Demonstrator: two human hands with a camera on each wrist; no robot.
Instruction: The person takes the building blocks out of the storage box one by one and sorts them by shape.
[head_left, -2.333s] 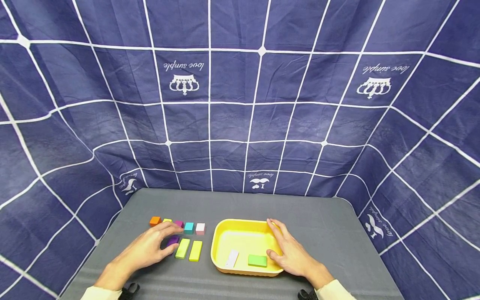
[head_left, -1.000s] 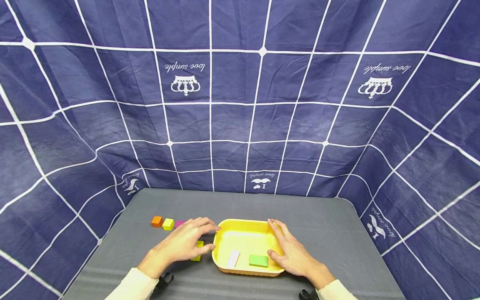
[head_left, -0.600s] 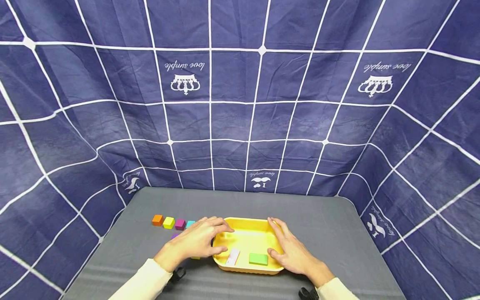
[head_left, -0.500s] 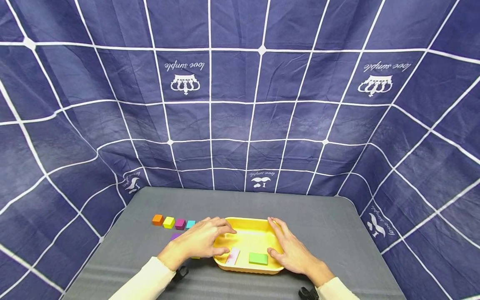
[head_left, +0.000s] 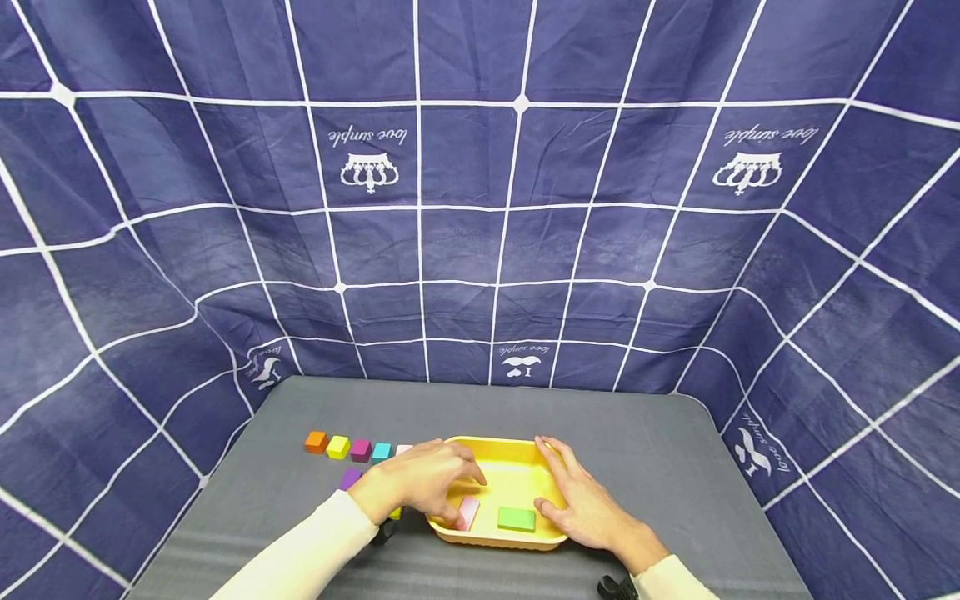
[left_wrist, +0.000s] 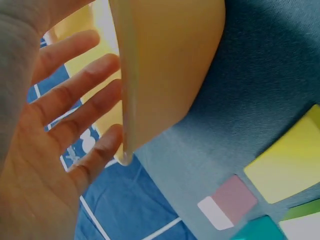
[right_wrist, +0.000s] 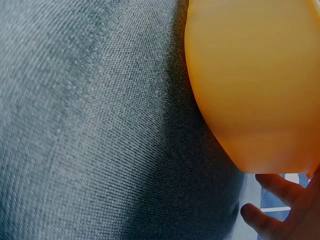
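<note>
A yellow plastic tray (head_left: 495, 542) stands on the grey table. Inside it lie a pale pink block (head_left: 470, 510) and a green block (head_left: 516, 519). My left hand (head_left: 427, 483) reaches over the tray's left side, its thumb at the pale pink block; whether they touch is unclear. In the left wrist view that hand's fingers (left_wrist: 85, 110) are spread and nearly straight beside the tray's rim. My right hand (head_left: 588, 508) rests on the tray's right rim, thumb over the inside near the green block. Only some of its fingers (right_wrist: 280, 187) show in the right wrist view.
Left of the tray is a row of small cubes: orange (head_left: 316, 442), yellow (head_left: 338, 447), magenta (head_left: 362, 451), teal (head_left: 382, 452) and pale pink (head_left: 404, 449). A purple block (head_left: 351, 478) and a partly hidden yellow block (head_left: 397, 513) lie nearer. A blue gridded curtain (head_left: 480, 250) surrounds the table.
My left hand has moved right, from over the blocks on the table to inside the tray's left side. My right hand stays on the tray's right rim.
</note>
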